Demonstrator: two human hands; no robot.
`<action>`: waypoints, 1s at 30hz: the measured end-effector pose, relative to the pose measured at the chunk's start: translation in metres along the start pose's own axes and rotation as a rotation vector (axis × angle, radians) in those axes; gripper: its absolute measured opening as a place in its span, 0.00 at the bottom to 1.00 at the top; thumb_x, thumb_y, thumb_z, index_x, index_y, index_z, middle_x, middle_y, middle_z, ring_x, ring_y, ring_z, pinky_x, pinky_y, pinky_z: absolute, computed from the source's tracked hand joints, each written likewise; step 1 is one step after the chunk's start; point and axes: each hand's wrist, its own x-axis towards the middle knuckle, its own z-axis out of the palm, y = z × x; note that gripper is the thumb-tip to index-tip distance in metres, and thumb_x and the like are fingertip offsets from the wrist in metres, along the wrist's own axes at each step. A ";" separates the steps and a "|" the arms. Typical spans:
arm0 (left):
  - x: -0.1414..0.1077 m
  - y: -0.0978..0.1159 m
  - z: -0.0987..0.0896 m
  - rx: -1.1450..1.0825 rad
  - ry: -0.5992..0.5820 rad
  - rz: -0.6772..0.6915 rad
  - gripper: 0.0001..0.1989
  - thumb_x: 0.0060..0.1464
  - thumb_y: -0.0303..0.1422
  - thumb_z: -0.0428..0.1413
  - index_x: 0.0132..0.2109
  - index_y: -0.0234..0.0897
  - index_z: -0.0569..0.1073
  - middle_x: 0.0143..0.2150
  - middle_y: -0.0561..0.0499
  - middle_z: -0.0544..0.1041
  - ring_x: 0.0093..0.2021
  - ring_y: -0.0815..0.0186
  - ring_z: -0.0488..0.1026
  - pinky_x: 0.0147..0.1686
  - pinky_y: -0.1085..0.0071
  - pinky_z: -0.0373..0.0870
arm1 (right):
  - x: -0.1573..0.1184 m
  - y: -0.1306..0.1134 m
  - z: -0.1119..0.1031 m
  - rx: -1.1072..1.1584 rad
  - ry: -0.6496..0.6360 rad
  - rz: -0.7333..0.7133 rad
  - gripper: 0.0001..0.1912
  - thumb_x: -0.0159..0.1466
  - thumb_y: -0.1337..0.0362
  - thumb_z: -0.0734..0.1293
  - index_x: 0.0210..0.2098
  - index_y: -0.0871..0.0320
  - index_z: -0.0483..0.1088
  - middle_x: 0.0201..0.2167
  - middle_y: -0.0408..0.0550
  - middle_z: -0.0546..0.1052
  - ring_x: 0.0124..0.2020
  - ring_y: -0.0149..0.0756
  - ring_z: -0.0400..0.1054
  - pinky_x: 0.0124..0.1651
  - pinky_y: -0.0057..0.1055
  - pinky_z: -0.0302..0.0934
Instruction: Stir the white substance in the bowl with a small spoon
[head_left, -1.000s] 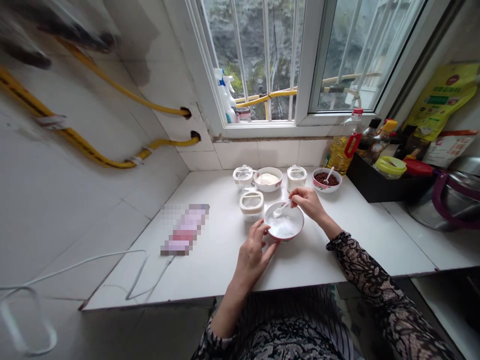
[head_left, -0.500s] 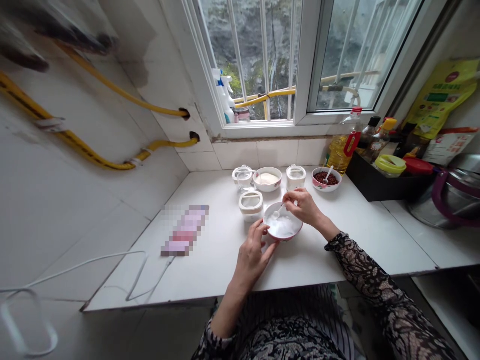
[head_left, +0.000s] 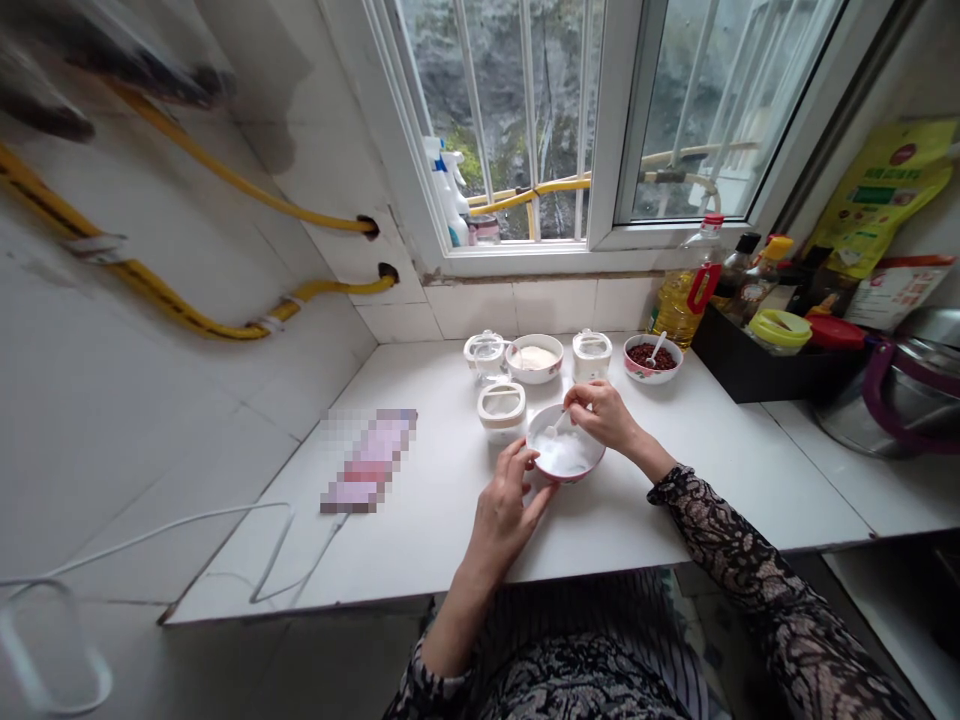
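A bowl [head_left: 576,467] with a reddish outside stands on the white counter and holds a white substance, its kind unclear. My left hand [head_left: 506,500] grips the bowl's near left side, thumb low and fingers at the rim. Pinched in my right hand [head_left: 604,415] is a small white spoon [head_left: 555,428], its head down inside the bowl. Just left of the bowl sits a lidded jar [head_left: 502,412]. Farther back are a bowl of pale powder [head_left: 535,358], a second jar [head_left: 592,355], and a clear-lidded jar [head_left: 485,355].
A bowl of dark red beans [head_left: 653,358] with a spoon stands back right, near an oil bottle [head_left: 688,280] and a black condiment box [head_left: 757,355]. A metal pot [head_left: 862,410] is far right. On the left lie a blurred phone-like object [head_left: 369,462] and its white cable [head_left: 262,575].
The spoon's head has shifted slightly within the bowl, and my right hand has moved a little to the left. My left hand keeps its place on the bowl.
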 end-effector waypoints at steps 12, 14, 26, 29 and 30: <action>0.001 0.001 -0.001 -0.004 -0.013 -0.008 0.17 0.58 0.30 0.58 0.53 0.41 0.66 0.60 0.41 0.69 0.42 0.63 0.79 0.34 0.67 0.83 | 0.005 0.001 -0.008 0.454 0.031 0.311 0.07 0.48 0.67 0.61 0.23 0.58 0.71 0.14 0.40 0.73 0.19 0.31 0.68 0.28 0.27 0.66; 0.001 0.001 -0.001 -0.003 -0.013 -0.005 0.17 0.58 0.30 0.58 0.53 0.41 0.66 0.60 0.41 0.69 0.41 0.63 0.79 0.34 0.67 0.83 | 0.005 0.001 -0.008 0.447 0.043 0.306 0.07 0.47 0.67 0.61 0.23 0.58 0.71 0.14 0.40 0.73 0.19 0.31 0.68 0.28 0.28 0.66; 0.002 0.002 -0.002 0.011 -0.014 -0.002 0.17 0.58 0.30 0.58 0.54 0.41 0.66 0.59 0.40 0.69 0.46 0.61 0.78 0.34 0.68 0.82 | 0.011 -0.006 -0.007 0.662 0.084 0.408 0.04 0.49 0.65 0.65 0.24 0.58 0.71 0.16 0.43 0.75 0.20 0.32 0.69 0.31 0.31 0.68; 0.001 0.001 -0.001 0.012 -0.013 -0.001 0.17 0.58 0.29 0.58 0.53 0.41 0.66 0.59 0.41 0.69 0.46 0.61 0.79 0.34 0.69 0.82 | 0.011 -0.013 0.002 0.662 0.135 0.335 0.06 0.55 0.62 0.66 0.30 0.58 0.71 0.21 0.44 0.78 0.24 0.34 0.72 0.33 0.31 0.69; 0.001 0.001 -0.001 0.011 -0.009 -0.002 0.17 0.58 0.29 0.58 0.53 0.41 0.66 0.59 0.41 0.69 0.46 0.61 0.79 0.34 0.69 0.82 | 0.010 -0.016 0.005 0.637 0.157 0.290 0.07 0.57 0.61 0.66 0.32 0.58 0.71 0.24 0.45 0.79 0.27 0.35 0.73 0.34 0.32 0.69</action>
